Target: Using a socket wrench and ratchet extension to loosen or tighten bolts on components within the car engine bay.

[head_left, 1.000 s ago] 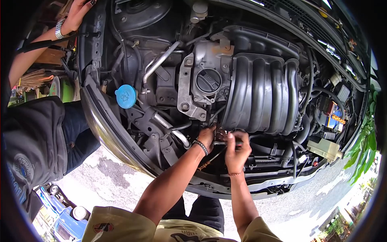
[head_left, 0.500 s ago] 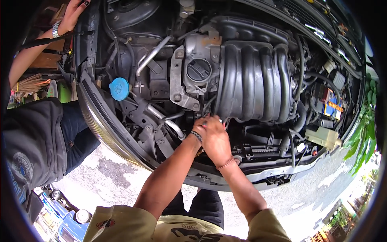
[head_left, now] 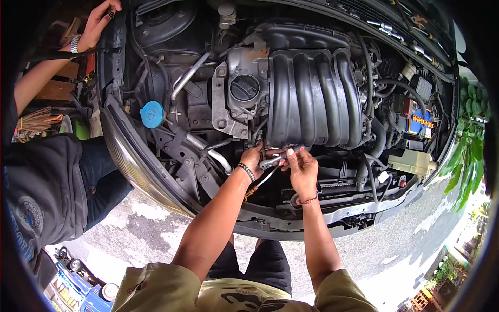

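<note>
A: Start at the left. What's over there?

B: A second person in dark clothes (head_left: 47, 192) stands beside the car, one hand (head_left: 96, 23) resting on the edge of the engine bay at top left. Not the wearer's hands, so I leave them out of it. Just inboard of the curved front edge sits a blue filler cap (head_left: 152, 114), and further in a black oil cap (head_left: 244, 88) on the metal cover.

A: And the wearer's own hands?

B: Both meet low in the bay, just under the front lip of the black ribbed intake manifold (head_left: 312, 83). The left hand (head_left: 253, 157), with a beaded band at the wrist, has its fingers curled and pressed onto the near end of a slim metal hand tool (head_left: 275, 160). The right hand (head_left: 301, 169) pinches the other end between thumb and fingertips.

A: What kind of tool?

B: Too small to say for sure; bright metal, lying roughly level between the two hands. Its tip is hidden behind the fingers.

A: So which step is this?

B: I'd judge they are setting the tool onto a fitting beneath the manifold, not yet turning it.

A: Next move?

B: Likely a firm seat on the fitting, steadied by the left, with little room among the hoses (head_left: 371, 171) to the right.
</note>
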The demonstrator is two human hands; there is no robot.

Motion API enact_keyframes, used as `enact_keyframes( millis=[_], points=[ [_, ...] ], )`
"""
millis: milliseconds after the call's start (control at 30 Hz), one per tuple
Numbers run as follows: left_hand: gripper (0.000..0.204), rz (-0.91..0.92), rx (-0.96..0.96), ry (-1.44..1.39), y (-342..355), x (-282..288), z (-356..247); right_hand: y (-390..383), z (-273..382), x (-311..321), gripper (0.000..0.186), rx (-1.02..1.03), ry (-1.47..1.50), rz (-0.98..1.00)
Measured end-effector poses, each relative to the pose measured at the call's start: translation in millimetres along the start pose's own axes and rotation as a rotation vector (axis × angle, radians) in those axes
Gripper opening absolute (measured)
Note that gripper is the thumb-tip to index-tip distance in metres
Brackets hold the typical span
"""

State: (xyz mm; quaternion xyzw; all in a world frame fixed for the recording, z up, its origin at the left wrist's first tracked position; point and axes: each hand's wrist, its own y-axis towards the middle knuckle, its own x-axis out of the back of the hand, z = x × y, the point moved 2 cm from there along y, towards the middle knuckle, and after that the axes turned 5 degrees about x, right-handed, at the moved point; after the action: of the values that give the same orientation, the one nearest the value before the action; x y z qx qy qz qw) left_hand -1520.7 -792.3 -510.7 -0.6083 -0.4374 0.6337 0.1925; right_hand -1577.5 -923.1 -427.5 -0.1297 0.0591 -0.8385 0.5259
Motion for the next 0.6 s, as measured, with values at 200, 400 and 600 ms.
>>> enact_keyframes(
  millis=[200, 400, 600],
  points=[
    [0.035, -0.041, -0.080, 0.005, -26.5, -6.5, 2.7, 4.7, -10.4, 9.9, 0.025, -0.149, 0.209, -0.009],
    [0.032, -0.134, -0.133, 0.112, -43.5, -4.7, 4.6, -11.6, -5.4, 6.2, 0.023, -0.019, 0.128, 0.086],
    [0.029, -0.046, -0.037, 0.198, -80.3, -3.9, -1.5, -25.3, 5.3, 10.0, 0.029, -0.131, 0.426, -0.075]
  ],
)
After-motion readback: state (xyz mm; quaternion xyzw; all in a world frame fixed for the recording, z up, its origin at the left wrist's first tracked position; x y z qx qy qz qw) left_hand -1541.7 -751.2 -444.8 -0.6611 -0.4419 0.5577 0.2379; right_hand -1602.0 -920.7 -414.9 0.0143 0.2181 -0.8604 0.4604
